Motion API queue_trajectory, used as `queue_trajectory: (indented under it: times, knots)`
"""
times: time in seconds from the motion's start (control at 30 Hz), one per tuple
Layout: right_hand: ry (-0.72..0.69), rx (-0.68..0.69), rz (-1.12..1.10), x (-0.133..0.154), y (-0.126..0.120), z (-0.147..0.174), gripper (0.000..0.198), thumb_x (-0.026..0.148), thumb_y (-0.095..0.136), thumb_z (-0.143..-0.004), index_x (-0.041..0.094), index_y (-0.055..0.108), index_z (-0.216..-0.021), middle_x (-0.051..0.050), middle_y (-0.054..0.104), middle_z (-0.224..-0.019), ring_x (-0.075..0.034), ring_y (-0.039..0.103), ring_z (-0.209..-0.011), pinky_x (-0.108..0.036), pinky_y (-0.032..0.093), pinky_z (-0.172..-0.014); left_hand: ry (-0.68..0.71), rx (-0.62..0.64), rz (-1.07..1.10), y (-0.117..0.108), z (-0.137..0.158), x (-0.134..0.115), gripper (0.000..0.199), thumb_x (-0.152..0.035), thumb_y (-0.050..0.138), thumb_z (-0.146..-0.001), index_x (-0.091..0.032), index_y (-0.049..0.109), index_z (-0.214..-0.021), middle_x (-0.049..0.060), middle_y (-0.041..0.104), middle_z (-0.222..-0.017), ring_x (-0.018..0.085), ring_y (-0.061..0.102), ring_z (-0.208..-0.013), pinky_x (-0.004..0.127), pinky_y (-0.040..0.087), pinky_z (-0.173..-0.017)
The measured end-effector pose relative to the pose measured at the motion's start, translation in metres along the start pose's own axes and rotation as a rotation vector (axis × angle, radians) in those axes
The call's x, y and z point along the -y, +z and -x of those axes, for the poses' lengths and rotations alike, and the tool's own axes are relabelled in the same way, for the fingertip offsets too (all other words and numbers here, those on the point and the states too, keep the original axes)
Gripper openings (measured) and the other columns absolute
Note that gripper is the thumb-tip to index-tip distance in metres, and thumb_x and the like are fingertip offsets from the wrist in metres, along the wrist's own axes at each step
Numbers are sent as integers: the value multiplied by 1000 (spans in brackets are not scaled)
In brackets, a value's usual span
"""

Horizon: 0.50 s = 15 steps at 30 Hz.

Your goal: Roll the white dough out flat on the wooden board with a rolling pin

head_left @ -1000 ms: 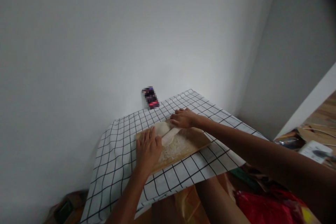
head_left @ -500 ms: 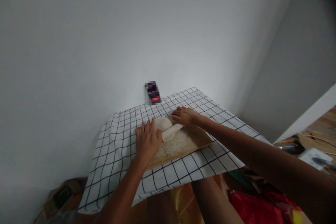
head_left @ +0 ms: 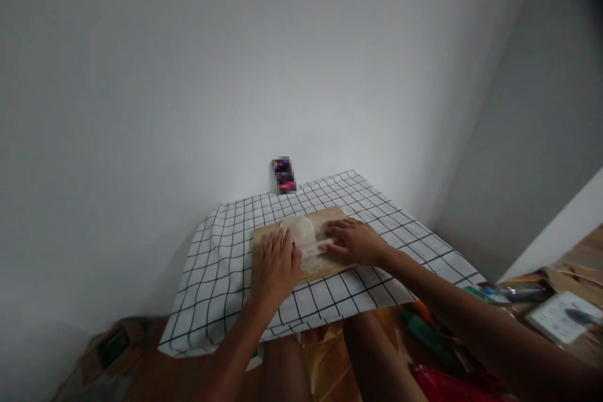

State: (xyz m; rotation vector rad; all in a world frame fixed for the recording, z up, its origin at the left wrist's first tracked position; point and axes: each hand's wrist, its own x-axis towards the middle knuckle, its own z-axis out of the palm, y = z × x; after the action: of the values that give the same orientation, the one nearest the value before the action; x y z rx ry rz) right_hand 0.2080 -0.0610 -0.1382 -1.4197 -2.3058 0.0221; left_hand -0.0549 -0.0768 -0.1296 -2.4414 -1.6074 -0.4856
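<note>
A pale, flour-dusted rolling pin (head_left: 319, 247) lies crosswise over a wooden board (head_left: 333, 215), its ends covered by my hands. My left hand (head_left: 277, 264) rests on its left end, fingers stretched forward and slightly apart, thumb to the side. At the other end, my right hand (head_left: 353, 242) has bent fingers on the far side of the pin and its thumb on the near side. Beyond the pin, a flat round of white dough (head_left: 301, 230) is partly hidden by my left fingers. Loose flour (head_left: 311, 266) covers the board's near part.
A white cloth with black grid lines (head_left: 226, 251) covers the table. Behind the board, a phone with a blurred screen (head_left: 284, 176) leans on the wall. Low on the right are a white power strip (head_left: 563, 317) and a red bag (head_left: 452, 383); a box (head_left: 110, 348) stands low left.
Both hands and the pin have moved nearer to me relative to the board, uncovering more of the dough and the board's far edge. The view has also shifted a little.
</note>
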Motion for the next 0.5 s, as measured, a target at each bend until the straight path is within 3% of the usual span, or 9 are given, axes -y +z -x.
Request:
queue_trajectory:
  times: [0.13, 0.27, 0.4, 0.5]
  knots:
    - [-60, -85, -108, -3, 5, 13, 38, 54, 73, -94, 26, 78, -119, -10, 75, -131, -31, 66, -124, -45, 48, -105, -40, 68, 153, -3, -4, 8, 53, -38, 45, -109, -13, 54, -154, 17, 53, -163, 37, 45, -155, 58, 37, -127]
    - [54, -200, -116, -4, 12, 21, 30, 52, 76, -92, 27, 79, -108, -7, 77, -109, -30, 66, -113, -46, 46, -101, -74, 43, 206, -24, -29, 21, 41, -31, 51, -106, -15, 67, -141, 15, 63, -154, 30, 54, -148, 46, 41, -125]
    - [84, -224, -100, -2, 14, 24, 32, 55, 78, -90, 27, 78, -105, -7, 74, -108, -29, 63, -110, -43, 46, -95, -76, 74, 175, -44, -58, 22, 32, -29, 54, -103, -20, 75, -125, 10, 76, -131, 24, 70, -125, 36, 52, -111]
    - [53, -231, -63, 2, 12, 26, 34, 57, 78, -90, 25, 76, -102, -7, 72, -107, -28, 63, -109, -44, 45, -98, -98, 110, 140, -41, -73, 6, 26, -31, 57, -101, -20, 77, -114, 10, 78, -120, 27, 74, -112, 39, 57, -99]
